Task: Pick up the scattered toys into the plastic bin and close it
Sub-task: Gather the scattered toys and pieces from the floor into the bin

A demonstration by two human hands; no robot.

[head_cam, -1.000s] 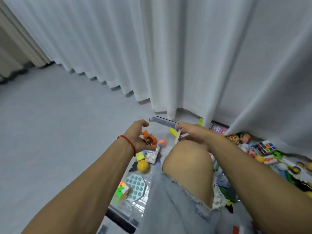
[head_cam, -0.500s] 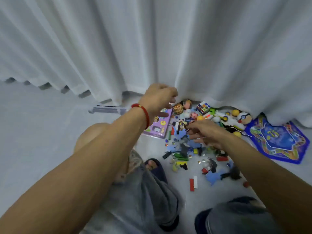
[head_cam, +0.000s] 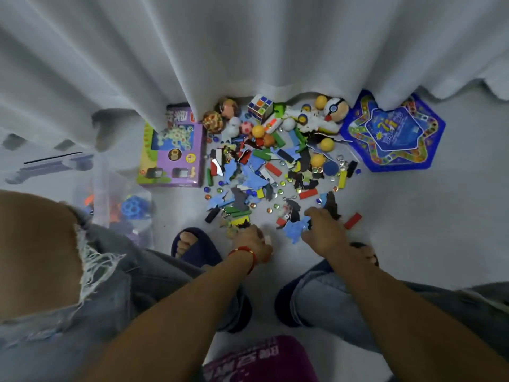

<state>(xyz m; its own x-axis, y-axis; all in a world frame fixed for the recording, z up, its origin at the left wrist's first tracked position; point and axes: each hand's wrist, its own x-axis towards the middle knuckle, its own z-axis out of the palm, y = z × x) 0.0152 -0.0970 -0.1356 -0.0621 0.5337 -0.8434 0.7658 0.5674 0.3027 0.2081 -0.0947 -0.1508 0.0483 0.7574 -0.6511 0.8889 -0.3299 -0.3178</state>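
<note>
1. The left hand [head_cam: 254, 241], a red string bracelet [head_cam: 245, 253] on its wrist, is down on the grey floor [head_cam: 413, 216] at the near edge of the scattered toys [head_cam: 264, 172]; its fingers curl under around some small pieces, though blur keeps me from telling which pieces.
2. The right hand [head_cam: 325, 230] rests at the pile's near right edge, its fingers bent over light blue puzzle pieces [head_cam: 296, 230] and dark ones beside them; I cannot tell whether it grips any.
3. The pile spreads from the hands back to the white curtain [head_cam: 248, 51]: red, green and yellow blocks, glass marbles, yellow balls, and a puzzle cube [head_cam: 260, 106] near the curtain hem.
4. A red-and-white ball toy [head_cam: 334, 108] lies to the right of the cube, just beside a blue star-shaped game board [head_cam: 394, 133] partly under the curtain.
5. A purple game box [head_cam: 173, 150] lies flat at the pile's left edge, its far end tucked under the curtain.
6. The clear plastic bin [head_cam: 110, 194] stands left of the box, beside the person's bare left knee, lid off, with blue and orange toys visible through its wall.
7. A red block [head_cam: 352, 220] lies alone just right of the right hand.
</note>
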